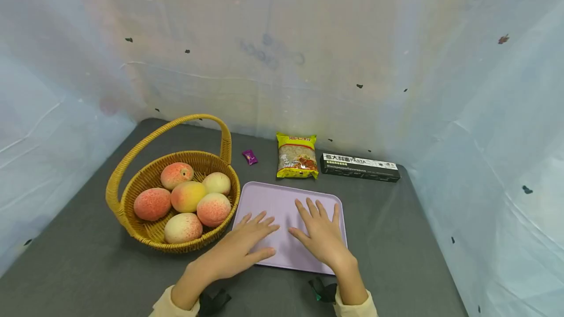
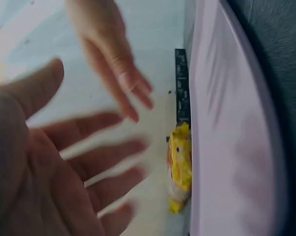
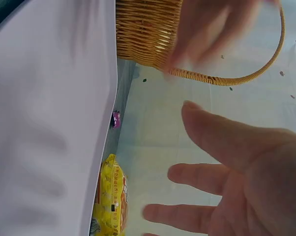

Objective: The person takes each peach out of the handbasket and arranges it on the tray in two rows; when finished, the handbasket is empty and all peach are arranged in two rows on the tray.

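Observation:
Both hands hover over a pale purple tray (image 1: 282,199) with their fingers spread and nothing held. My left hand (image 1: 242,246) is above the tray's left part, close to the wicker basket (image 1: 233,199). On the other side, my right hand (image 1: 321,234) is over the tray's right part, palm down. In the left wrist view, the left fingers (image 2: 103,152) stand apart from each other and above the tray surface. The right thumb and fingers (image 3: 197,177) are likewise apart in the right wrist view.
Several peach-like fruits (image 1: 188,196) lie in the handled basket. Behind the tray are a small purple wrapped candy (image 1: 249,157), a yellow food packet (image 1: 297,156) and a black pasta box (image 1: 360,167). A pale curtain (image 1: 282,62) hangs around the grey table (image 1: 387,238).

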Available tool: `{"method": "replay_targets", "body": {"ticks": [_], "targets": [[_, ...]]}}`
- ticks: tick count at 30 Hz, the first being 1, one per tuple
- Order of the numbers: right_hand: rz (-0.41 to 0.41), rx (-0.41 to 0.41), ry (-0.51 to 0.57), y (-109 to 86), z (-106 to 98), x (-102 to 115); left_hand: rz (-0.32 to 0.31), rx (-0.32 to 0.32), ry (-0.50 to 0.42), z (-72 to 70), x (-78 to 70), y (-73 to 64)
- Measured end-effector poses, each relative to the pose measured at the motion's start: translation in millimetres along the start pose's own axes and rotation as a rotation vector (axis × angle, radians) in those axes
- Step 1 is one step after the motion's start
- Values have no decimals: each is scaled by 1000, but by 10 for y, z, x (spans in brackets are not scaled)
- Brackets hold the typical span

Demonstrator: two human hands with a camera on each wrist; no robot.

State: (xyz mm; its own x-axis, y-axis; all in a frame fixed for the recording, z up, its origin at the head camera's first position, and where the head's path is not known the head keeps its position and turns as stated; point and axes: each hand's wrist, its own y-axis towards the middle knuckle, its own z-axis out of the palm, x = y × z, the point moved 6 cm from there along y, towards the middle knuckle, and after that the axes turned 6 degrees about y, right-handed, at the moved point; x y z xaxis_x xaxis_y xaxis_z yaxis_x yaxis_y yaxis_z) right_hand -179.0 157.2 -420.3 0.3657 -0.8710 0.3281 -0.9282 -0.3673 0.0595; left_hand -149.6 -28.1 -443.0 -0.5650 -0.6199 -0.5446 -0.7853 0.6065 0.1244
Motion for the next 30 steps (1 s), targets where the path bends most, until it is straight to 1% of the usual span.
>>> {"method": "replay_targets", "body": {"ticks": [2,5,7,9,10,12,13,15,17,18,19,20,21,22,23,25,27,29,30], "targets": [[-3,5,4,7,-3,-7,6,33,-158,-32,49,-175],[-4,21,13,16,-4,-14,-15,44,-329,-133,162,-457],[0,36,25,22,1,-21,-50,36,-397,-222,272,-657],[2,50,35,26,12,-27,-105,2,-418,-329,400,-868],[-3,54,38,29,16,-26,-140,-22,-397,-388,471,-971],[-15,56,54,39,27,-25,-250,-59,-335,-500,631,-1174],[-24,56,64,43,32,-22,-317,-73,-299,-555,715,-1270],[-47,51,90,56,44,-18,-473,-95,-219,-659,887,-1456],[-70,47,141,66,55,-13,-626,-125,-147,-765,1038,-1635],[-81,45,179,72,61,-12,-683,-164,-107,-823,1100,-1713],[-96,46,232,81,67,-10,-727,-222,-71,-883,1153,-1780],[-111,49,300,93,75,-10,-763,-298,-37,-943,1195,-1839],[-127,53,371,108,85,-12,-783,-385,-1,-1002,1226,-1887],[-140,60,448,120,95,-19,-790,-470,14,-1047,1251,-1916],[-152,66,523,137,108,-31,-793,-547,12,-1073,1269,-1933],[-171,79,663,173,127,-59,-767,-675,-29,-1102,1301,-1929],[-187,89,779,208,142,-93,-731,-746,-78,-1107,1335,-1892],[-205,95,885,241,142,-121,-677,-778,-125,-1097,1370,-1842],[-208,103,942,254,140,-133,-642,-786,-124,-1101,1385,-1817]]}}
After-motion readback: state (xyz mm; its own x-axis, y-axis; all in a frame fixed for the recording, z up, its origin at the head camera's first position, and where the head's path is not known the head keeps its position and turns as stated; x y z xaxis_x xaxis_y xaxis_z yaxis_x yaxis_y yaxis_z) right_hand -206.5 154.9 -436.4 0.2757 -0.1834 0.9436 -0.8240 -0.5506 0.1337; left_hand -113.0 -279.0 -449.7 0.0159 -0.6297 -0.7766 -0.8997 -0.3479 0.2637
